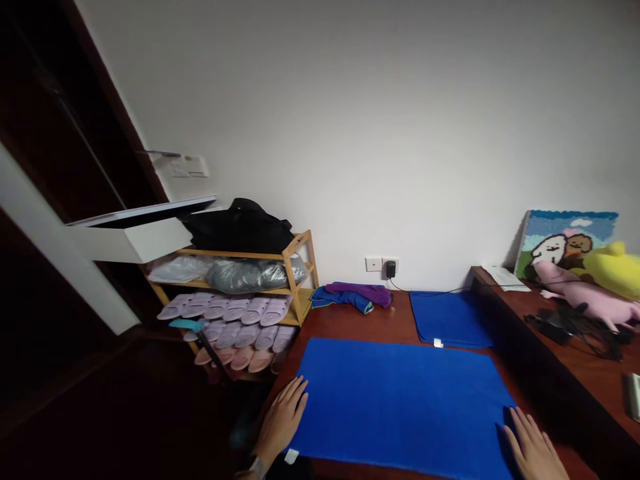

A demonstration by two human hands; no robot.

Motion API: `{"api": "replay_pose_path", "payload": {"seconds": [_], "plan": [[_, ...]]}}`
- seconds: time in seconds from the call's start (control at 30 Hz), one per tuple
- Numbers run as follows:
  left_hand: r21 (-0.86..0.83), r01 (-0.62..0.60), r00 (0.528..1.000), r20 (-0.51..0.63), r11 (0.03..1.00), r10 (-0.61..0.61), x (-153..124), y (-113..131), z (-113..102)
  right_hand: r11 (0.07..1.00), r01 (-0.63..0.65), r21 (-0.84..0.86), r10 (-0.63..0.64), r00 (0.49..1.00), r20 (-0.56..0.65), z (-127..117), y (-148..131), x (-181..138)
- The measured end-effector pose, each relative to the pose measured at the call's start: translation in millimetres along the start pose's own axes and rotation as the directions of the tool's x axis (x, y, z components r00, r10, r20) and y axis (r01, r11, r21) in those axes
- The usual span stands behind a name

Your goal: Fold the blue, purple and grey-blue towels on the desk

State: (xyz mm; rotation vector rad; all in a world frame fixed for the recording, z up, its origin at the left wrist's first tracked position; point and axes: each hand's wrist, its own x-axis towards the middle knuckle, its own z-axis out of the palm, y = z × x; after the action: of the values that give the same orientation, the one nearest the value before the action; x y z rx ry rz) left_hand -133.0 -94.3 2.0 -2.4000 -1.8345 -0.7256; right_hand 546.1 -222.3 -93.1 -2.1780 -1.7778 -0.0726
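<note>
A large blue cloth (400,400) lies spread flat on the dark red-brown table (385,323). My left hand (283,419) rests open at the cloth's left edge, fingers stretched forward and touching it. My right hand (533,445) lies open and flat on the cloth's near right corner. Neither hand holds anything. A small white tag (291,456) shows at the cloth's near left corner.
A folded blue cloth (450,319) and a purple and blue cloth pile (353,295) lie further back by a wall socket (390,268). A wooden shoe rack (240,300) with several slippers stands left. Plush toys (595,287), cables and a picture sit on the raised right ledge.
</note>
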Motion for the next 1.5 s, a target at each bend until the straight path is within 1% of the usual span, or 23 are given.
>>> {"api": "replay_pose_path", "payload": {"seconds": [0.07,0.13,0.23,0.3,0.37,0.4,0.43,0.47,0.5,0.57,0.63,0.73,0.83,0.9,0.97,1.03,1.17,1.23,1.3,1.37,1.4,1.43,1.5], "plan": [[0.006,0.007,1.000,-0.026,1.000,-0.007,12,4,-1,0.999,-0.025,0.041,0.026,0.999,-0.025,-13,-46,19],[0.009,0.006,0.999,-0.039,1.000,-0.006,32,9,1,0.996,0.032,0.078,-0.031,0.999,-0.022,-28,-113,41],[0.030,-0.010,1.000,-0.024,1.000,0.011,72,15,13,0.975,0.142,0.173,-0.163,0.981,0.110,-44,-231,77],[0.059,-0.013,1.000,0.008,0.998,0.013,98,17,25,0.951,0.206,0.232,-0.253,0.947,0.198,-46,-300,98],[0.093,0.012,0.998,0.060,0.996,-0.017,117,14,39,0.932,0.247,0.265,-0.320,0.904,0.283,-40,-349,115],[0.108,0.031,0.996,0.084,0.994,-0.041,123,11,46,0.930,0.249,0.270,-0.329,0.891,0.312,-35,-364,122],[0.119,0.050,0.993,0.100,0.992,-0.063,127,8,52,0.934,0.238,0.266,-0.320,0.887,0.333,-29,-372,129],[0.126,0.064,0.991,0.105,0.990,-0.077,129,4,58,0.941,0.218,0.257,-0.300,0.890,0.343,-23,-372,134],[0.129,0.069,0.991,0.101,0.989,-0.083,129,1,63,0.950,0.194,0.245,-0.272,0.899,0.343,-18,-366,139],[0.126,0.064,0.993,0.086,0.990,-0.076,128,-4,69,0.969,0.141,0.203,-0.203,0.923,0.328,-10,-334,145],[0.119,0.063,0.995,0.075,0.991,-0.072,126,-6,72,0.987,0.087,0.133,-0.124,0.945,0.302,-5,-282,149],[0.103,0.063,0.995,0.067,0.993,-0.070,127,-5,72,0.999,-0.032,0.002,0.031,0.967,0.252,-4,-183,150],[0.107,0.059,0.995,0.072,0.993,-0.067,128,-3,72,0.976,-0.186,-0.111,0.206,0.955,0.212,-6,-91,150],[0.123,0.062,0.994,0.078,0.991,-0.072,129,-3,72,0.961,-0.241,-0.134,0.265,0.943,0.203,-7,-50,150],[0.137,0.064,0.994,0.082,0.989,-0.075,130,-3,72,0.956,-0.256,-0.141,0.281,0.936,0.209,-9,-30,151],[0.143,0.068,0.993,0.083,0.987,-0.081,130,-3,71,0.957,-0.247,-0.154,0.278,0.934,0.224,-11,-27,151],[0.145,0.081,0.991,0.095,0.986,-0.096,130,1,68,0.944,-0.246,-0.220,0.298,0.923,0.244,-20,-36,153],[0.139,0.084,0.990,0.105,0.987,-0.099,129,3,66,0.931,-0.260,-0.258,0.322,0.915,0.242,-26,-45,154],[0.129,0.087,0.989,0.104,0.988,-0.101,128,5,64,0.928,-0.257,-0.271,0.313,0.931,0.187,-32,-64,155],[0.123,0.093,0.990,0.096,0.988,-0.105,128,6,63,0.954,-0.188,-0.233,0.218,0.970,0.111,-36,-103,155],[0.119,0.096,0.990,0.090,0.988,-0.107,127,6,63,0.975,-0.112,-0.190,0.130,0.988,0.088,-36,-132,154],[0.114,0.098,0.990,0.086,0.989,-0.108,127,6,64,0.991,-0.036,-0.131,0.049,0.994,0.097,-36,-165,153],[0.102,0.097,0.991,0.079,0.990,-0.105,127,4,65,0.993,0.114,0.026,-0.117,0.983,0.144,-31,-241,149]]}}
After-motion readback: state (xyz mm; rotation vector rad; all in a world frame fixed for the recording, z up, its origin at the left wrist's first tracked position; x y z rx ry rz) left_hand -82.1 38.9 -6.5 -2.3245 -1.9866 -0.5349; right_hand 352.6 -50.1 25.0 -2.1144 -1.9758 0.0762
